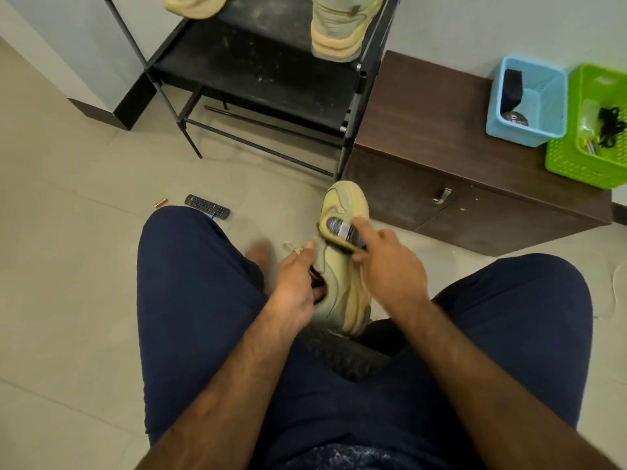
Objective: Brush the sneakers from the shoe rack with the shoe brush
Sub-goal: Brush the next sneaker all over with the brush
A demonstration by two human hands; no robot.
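Observation:
A pale yellow sneaker (344,290) stands between my knees, toe pointing away from me. My left hand (295,283) grips it at the collar, fingers tucked inside the opening. My right hand (390,266) holds a shoe brush (342,232) with a dark labelled back, laid across the sneaker's upper near the toe, index finger stretched along the brush. On the black shoe rack (258,72), another yellow sneaker (339,28) sits on a shelf, and part of a third (193,5) shows at the top edge.
A brown low cabinet (441,147) stands right of the rack, carrying a blue basket (549,103) with a dark brush inside and a green basket (573,157). A remote control (207,205) and a small battery (160,202) lie on the tiled floor to the left.

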